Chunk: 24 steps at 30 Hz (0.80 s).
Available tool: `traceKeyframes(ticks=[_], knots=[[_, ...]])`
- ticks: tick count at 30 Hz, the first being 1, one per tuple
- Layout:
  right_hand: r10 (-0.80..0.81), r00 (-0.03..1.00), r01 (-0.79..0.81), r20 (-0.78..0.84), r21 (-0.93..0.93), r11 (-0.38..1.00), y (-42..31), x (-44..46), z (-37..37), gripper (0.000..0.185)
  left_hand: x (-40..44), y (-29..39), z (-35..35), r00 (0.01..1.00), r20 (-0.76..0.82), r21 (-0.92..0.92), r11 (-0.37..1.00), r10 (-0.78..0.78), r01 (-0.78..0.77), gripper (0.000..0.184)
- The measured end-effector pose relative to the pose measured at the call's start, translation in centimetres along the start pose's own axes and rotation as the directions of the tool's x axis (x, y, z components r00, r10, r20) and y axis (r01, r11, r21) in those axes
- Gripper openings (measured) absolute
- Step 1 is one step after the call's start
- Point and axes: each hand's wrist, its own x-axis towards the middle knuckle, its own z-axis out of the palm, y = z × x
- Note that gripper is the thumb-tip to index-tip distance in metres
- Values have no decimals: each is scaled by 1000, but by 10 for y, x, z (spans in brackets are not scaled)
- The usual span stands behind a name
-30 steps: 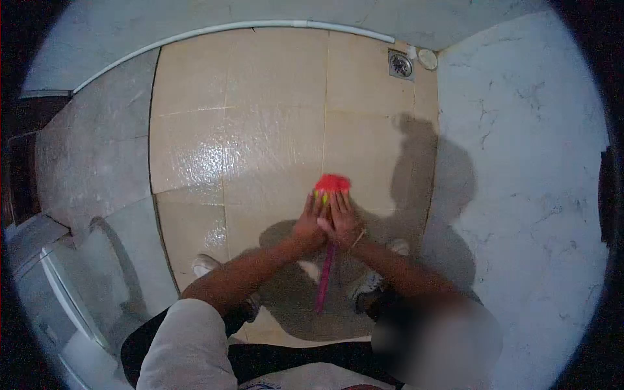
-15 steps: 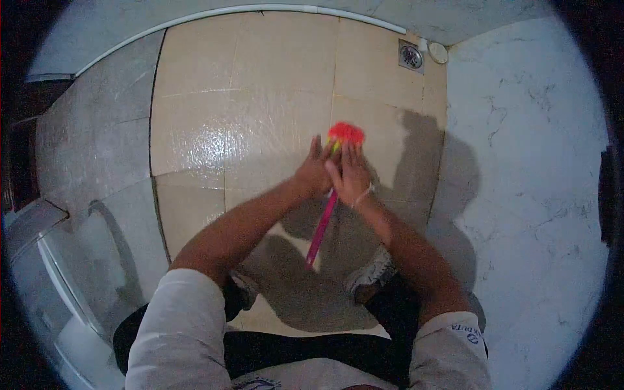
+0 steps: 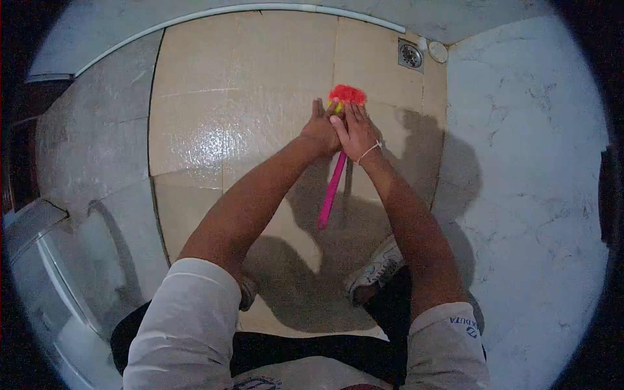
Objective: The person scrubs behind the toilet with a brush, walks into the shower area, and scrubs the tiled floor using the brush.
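Note:
A scrub brush (image 3: 331,195) with a long pink handle and a yellow-green and red bristly head (image 3: 349,95) lies head-forward on the beige tiled floor. My left hand (image 3: 321,131) is on the brush's neck, a couple of its fingers stretched forward beside the head. My right hand (image 3: 357,135) presses from the right, its straight fingers resting on the back edge of the red head and its thumb over the left hand. Both hands hide the neck of the brush. The handle's free end points back towards my feet.
Wet, shiny floor tiles (image 3: 208,143) spread to the left. A metal floor drain (image 3: 410,55) and a round white cap (image 3: 438,52) sit at the far right corner. White pipe (image 3: 279,8) runs along the far wall; a marbled wall (image 3: 526,162) stands right. My shoe (image 3: 377,276) is behind the brush.
Both hands and the brush have slid forward, away from me, towards the far wall. The handle's end has come forward with them.

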Motion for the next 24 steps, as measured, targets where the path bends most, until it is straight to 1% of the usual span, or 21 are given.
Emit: traceKeyframes(ticks=[1, 3, 5, 7, 8, 9, 10, 11, 12, 13, 14, 15, 16, 17, 18, 19, 20, 22, 24], knots=[[1, 1000, -1, -3, 2, 1000, -2, -3, 1, 80, -3, 2, -1, 1000, 1, 3, 1000, 2, -2, 76], [31, 999, -31, -7, 27, 999, 1, -16, 17, 87, -17, 8, 1, 998, 0, 79, 994, 69, -69, 76], [51, 999, -50, -11, 37, 998, -5, -54, 31, 88, -42, 23, 27, 996, -24, -17, 996, 84, -84, 75], [32, 999, -32, 3, 74, 997, -14, -106, 39, 87, -81, 49, 35, 993, 20, 57, 991, 118, -119, 74], [32, 999, -32, -2, 70, 997, -15, -129, 45, 87, -99, 62, 46, 993, 38, -10, 994, 110, -110, 74], [-10, 999, 9, 42, 21, 1000, -14, -150, 52, 83, -112, 72, 57, 993, 61, -79, 992, 102, -97, 73], [-50, 995, 53, 89, -26, 998, -12, -159, 56, 79, -119, 80, 66, 993, 60, -80, 992, 103, -98, 73], [-49, 995, 51, 88, -27, 998, -13, -157, 53, 79, -125, 87, 68, 994, 78, -41, 996, 77, -74, 72], [-36, 991, 43, 128, -45, 998, -15, -156, 49, 79, -128, 89, 70, 994, 97, -2, 999, 54, -54, 71], [-23, 986, 34, 167, -65, 997, -14, -154, 46, 80, -122, 86, 73, 993, 98, -2, 998, 59, -59, 71], [-18, 985, 30, 170, -64, 997, -13, -145, 40, 80, -111, 81, 65, 998, 39, -31, 998, 55, -54, 71], [-30, 994, 31, 106, -4, 1000, -8, -125, 33, 81, -98, 75, 54, 999, -18, -63, 997, 44, -45, 71], [-38, 998, 36, 42, 55, 998, -3, -103, 29, 82, -77, 64, 42, 998, 36, -18, 999, 46, -45, 72], [-12, 1000, 12, -2, 40, 999, 3, -82, 28, 82, -54, 50, 30, 995, 90, 29, 998, 48, -51, 74], [10, 999, -9, -52, 25, 1000, 7, -58, 26, 82, -34, 37, 22, 997, 49, 11, 998, 56, -56, 74], [11, 999, -9, -51, 27, 1000, 10, -35, 20, 82, -19, 25, 15, 998, 8, -5, 998, 64, -64, 75], [33, 997, -29, -67, 59, 998, 12, -13, 12, 82, -6, 16, 3, 998, 10, -2, 998, 63, -63, 75], [62, 994, -54, -91, 95, 994, 10, -3, 3, 83, 11, 6, -19, 990, 136, 72, 996, 46, -56, 78], [77, 997, -75, -13, 110, 991, 7, -2, -1, 84, 4, 11, -10, 992, 113, 52, 997, 50, -57, 80]])
